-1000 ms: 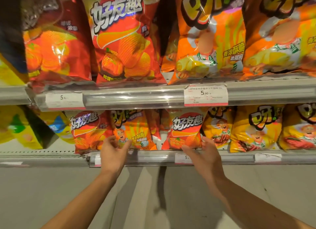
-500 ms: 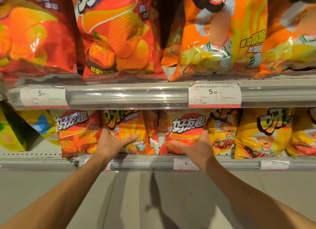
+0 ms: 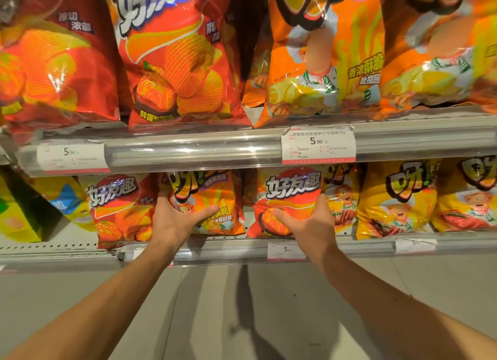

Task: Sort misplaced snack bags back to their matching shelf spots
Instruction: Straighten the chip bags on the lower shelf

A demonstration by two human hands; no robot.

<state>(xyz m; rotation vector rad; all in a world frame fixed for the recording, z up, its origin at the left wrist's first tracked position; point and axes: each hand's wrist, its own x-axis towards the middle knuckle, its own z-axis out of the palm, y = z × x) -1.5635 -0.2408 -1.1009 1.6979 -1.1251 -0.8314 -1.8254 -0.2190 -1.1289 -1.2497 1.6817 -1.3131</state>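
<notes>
On the lower shelf (image 3: pixel 349 248) the sorting looks only just begun, judging by how the bags lie: a small orange bag (image 3: pixel 215 203) stands between two small red bags, and the red bag on the right (image 3: pixel 290 198) stands beside the yellow bags (image 3: pixel 395 198) instead of next to its twin, the red bag on the left (image 3: pixel 118 212). Both odd ones are on the shelf, not lifted, so nothing appears swapped yet and the exchange is what remains. The left hand (image 3: pixel 174 222) takes the orange bag by its left edge: the thumb lies stretched across the lower front of the bag, while the fingers reach up along the edge and slip behind it, between it and the left red bag, so their tips are hidden. It reads as a loose clamp around the bag's side, not a tight pinch. The right hand (image 3: pixel 309 225) mirrors this on the right red bag: the thumb presses across the lower front and the fingers run up its right edge, wrapping toward the back beside the first yellow bag. How firmly either hand squeezes cannot be told. Above, the upper shelf (image 3: pixel 188 155) carries large red bags (image 3: pixel 174 64) on the left and large orange bags (image 3: pixel 336 64) on the right, which suggests the same order is wanted below.
</notes>
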